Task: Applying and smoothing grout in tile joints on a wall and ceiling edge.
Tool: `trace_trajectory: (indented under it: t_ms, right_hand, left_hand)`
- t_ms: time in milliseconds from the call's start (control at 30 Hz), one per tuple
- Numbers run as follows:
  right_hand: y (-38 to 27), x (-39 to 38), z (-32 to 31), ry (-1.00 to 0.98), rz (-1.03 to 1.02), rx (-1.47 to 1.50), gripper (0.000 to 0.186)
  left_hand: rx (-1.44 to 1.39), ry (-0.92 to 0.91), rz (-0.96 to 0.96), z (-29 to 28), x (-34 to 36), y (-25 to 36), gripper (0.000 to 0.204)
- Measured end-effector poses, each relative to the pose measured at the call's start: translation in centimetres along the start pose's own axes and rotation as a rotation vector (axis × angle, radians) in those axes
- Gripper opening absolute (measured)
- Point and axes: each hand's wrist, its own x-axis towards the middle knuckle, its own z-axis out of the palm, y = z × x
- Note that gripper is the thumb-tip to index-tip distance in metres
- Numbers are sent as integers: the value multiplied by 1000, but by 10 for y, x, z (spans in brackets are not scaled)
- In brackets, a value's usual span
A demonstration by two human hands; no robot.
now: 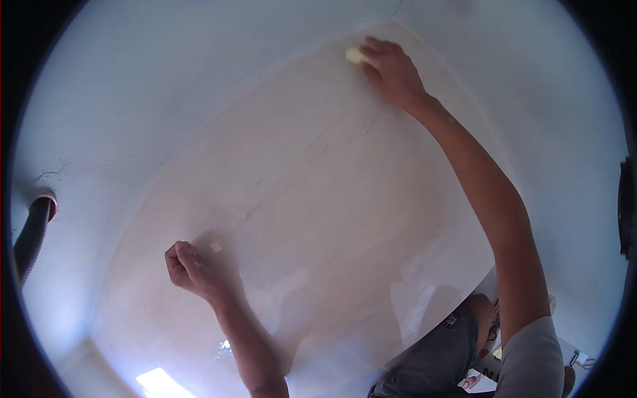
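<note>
My right hand (397, 71) is stretched to the far corner of a wide beige, glossy surface (318, 192). Its fingers are closed around a pale yellow sponge-like piece (353, 56), partly covered by them. My left hand (190, 268) is curled into a fist over the left part of the same surface, its shadow falling just beside it. Whatever the fist may hold is hidden by the fingers. Close to that hand a small pale square mark (215, 247) shows on the surface.
Whitish walls (152, 79) border the surface at the far side and right. A dark corrugated hose (33, 239) comes out of a hole in the left wall, with a crack above it. Glare (162, 383) lies at the lower left. Several small items (494, 345) sit beyond my legs.
</note>
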Motion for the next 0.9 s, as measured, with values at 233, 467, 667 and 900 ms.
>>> trace_trajectory:
  t_ms: [233, 467, 667, 900]
  right_hand:
    - [73, 22, 5, -176, 120, 90, 32]
    - [88, 39, 49, -251, 362, -35, 33]
    - [-14, 9, 27, -268, -100, 554, 30]
    - [103, 40, 49, -4, 268, -106, 31]
  left_hand:
    - [141, -17, 47, -12, 1, -4, 15]
    - [212, -52, 89, -10, 3, -8, 17]
    - [245, -4, 108, -19, 5, 4, 17]
    - [120, -61, 70, -2, 3, 0, 18]
